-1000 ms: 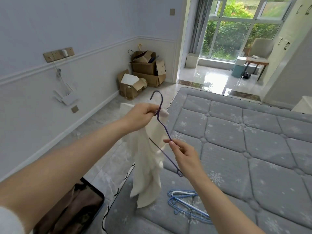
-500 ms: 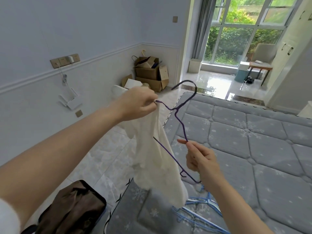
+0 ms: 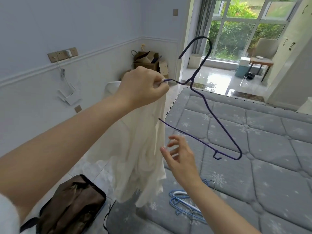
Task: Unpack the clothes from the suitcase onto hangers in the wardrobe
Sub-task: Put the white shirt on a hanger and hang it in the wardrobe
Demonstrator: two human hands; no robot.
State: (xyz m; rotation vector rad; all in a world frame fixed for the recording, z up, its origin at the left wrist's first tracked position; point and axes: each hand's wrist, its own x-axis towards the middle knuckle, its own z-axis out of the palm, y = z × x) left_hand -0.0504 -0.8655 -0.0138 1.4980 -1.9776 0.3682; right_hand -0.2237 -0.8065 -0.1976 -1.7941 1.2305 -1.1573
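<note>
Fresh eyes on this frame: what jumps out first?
The purple wire hanger held up mid-frame, with a white garment draped from its left end, where the left hand pinches both. Below it the right hand hovers open, touching nothing, above the grey quilted mattress. A pile of blue hangers lies on the mattress near the bottom edge.

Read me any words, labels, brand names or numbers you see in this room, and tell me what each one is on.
None can be read.
The cardboard boxes show no legible print.
The purple hanger, white garment and mattress carry no text.
</note>
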